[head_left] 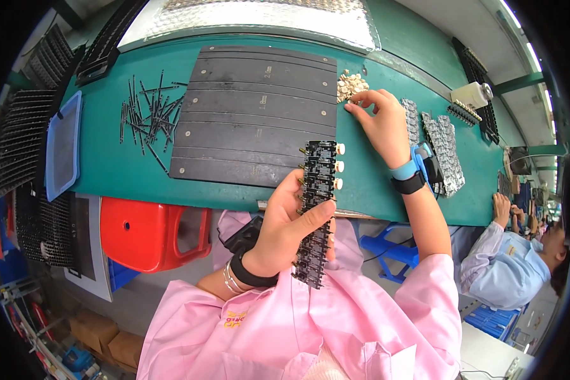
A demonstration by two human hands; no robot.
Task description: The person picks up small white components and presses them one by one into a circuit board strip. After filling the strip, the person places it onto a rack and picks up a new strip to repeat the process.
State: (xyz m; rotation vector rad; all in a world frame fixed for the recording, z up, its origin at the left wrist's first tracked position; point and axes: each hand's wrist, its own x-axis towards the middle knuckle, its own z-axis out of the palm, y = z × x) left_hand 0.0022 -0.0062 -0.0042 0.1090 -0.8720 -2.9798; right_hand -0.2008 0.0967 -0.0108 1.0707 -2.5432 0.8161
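Note:
My left hand [284, 225] is closed around a long black circuit board panel [318, 166], held upright at a slight tilt over the table's front edge. Small round cream parts stick out along the upper right side of this panel, and brass-coloured pins show on its left side. Out to the right, my right hand [386, 126] reaches over the table. Its thumb and forefinger are drawn together beside a heap of small round cream parts [351, 83]. Whatever lies between those fingertips is too small to make out.
A black grooved board [253, 114] lies mid-table, with thin black strips [149, 117] scattered left of it. Beyond are a blue tray [64, 149] and black racks [28, 136]. Silvery panels [446, 152] lie rightward. A red stool [152, 234] stands below; a co-worker [506, 266] sits right.

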